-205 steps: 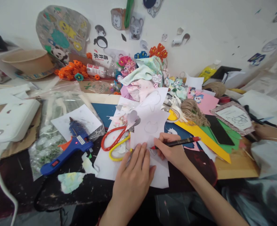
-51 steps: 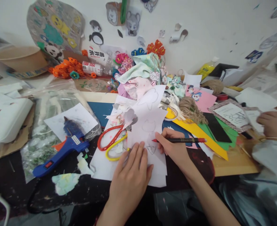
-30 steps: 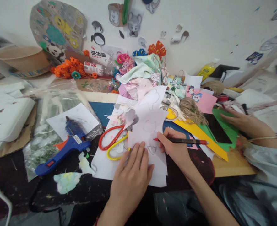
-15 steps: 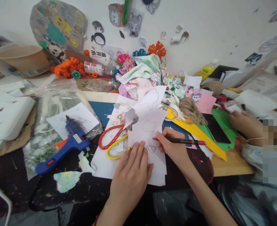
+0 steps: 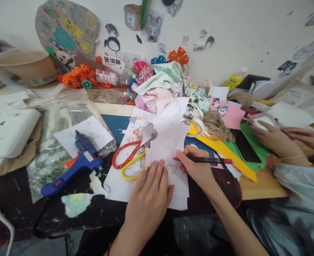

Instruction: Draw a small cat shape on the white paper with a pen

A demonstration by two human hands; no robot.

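Observation:
My left hand [image 5: 147,195] lies flat on a sheet of white paper [image 5: 179,186], fingers stretched out. In my right hand [image 5: 198,169] is a dark pencil [image 5: 213,160] with red ends, pinched between thumb and fingers. Its tip points left, over or on the sheet; contact is not clear. Faint outlines show on the paper, with a small pointed drawing [image 5: 172,168] between my hands. Just beyond my left fingertips are a red looped handle [image 5: 125,145] and a yellow one, apparently of scissors, their blades hidden under paper.
A blue glue gun [image 5: 89,160] rests at the left beside fabric scraps. At the right lie a yellow strip [image 5: 221,149], twine [image 5: 217,124] and a black phone [image 5: 245,145]. Another person's hands [image 5: 277,138] handle a round white item there. Crafts are piled along the wall.
The other person's hand at the right has moved up and left, and their second hand has come into view. My hands and the pencil have barely moved.

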